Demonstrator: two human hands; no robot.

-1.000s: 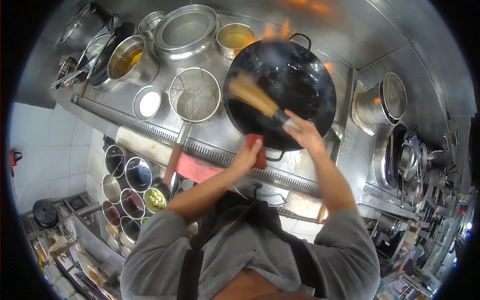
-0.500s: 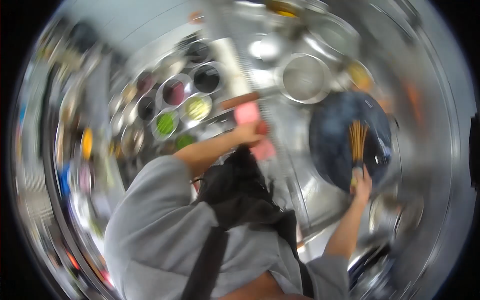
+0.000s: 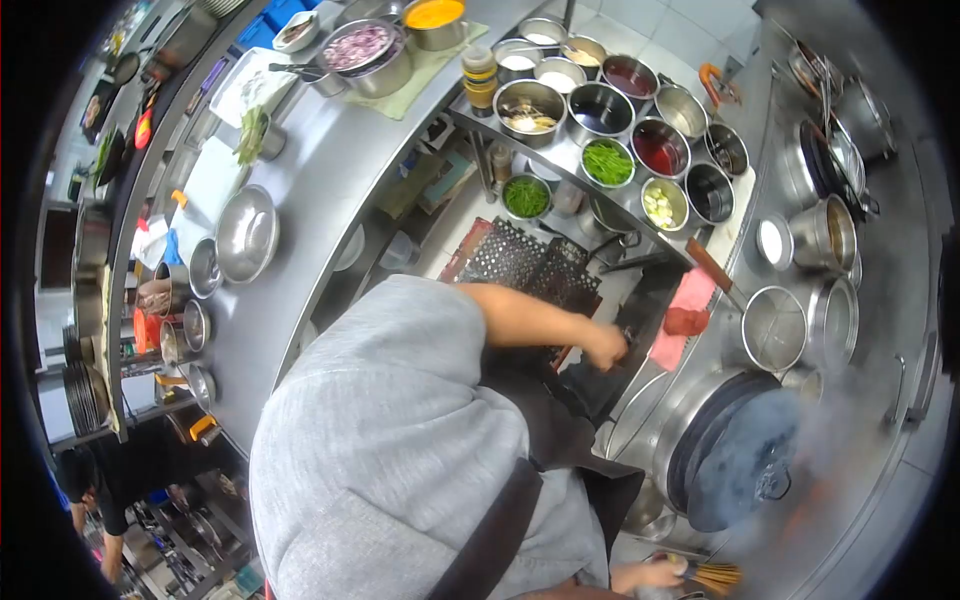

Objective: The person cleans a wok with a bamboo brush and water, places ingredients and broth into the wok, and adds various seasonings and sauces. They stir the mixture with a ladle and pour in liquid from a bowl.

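My right hand (image 3: 648, 575) grips a bamboo wok brush (image 3: 716, 577) at the lower edge of the view, its bristles pointing right. Above it sits a black wok (image 3: 745, 460), smoking, over the steel stove. My left hand (image 3: 606, 346) hangs in front of the stove, fingers curled, with nothing visible in them. Beyond that hand a pink cloth (image 3: 682, 318) lies along the stove edge with a bunched red cloth (image 3: 686, 321) on it. A wire strainer (image 3: 774, 328) with a wooden handle (image 3: 714, 268) rests near the cloths.
Steel pots of sauces and chopped greens (image 3: 607, 162) crowd the shelf ahead. A metal pot with a ladle (image 3: 826, 232) stands beyond the strainer. Along the left counter (image 3: 330, 215) are steel bowls (image 3: 247, 233) and sliced onions (image 3: 359, 47). A co-worker (image 3: 120, 490) bends at lower left.
My view has turned left. My left hand has come off the cloths on the stove edge. The brush in my right hand has moved from over the wok to below it.
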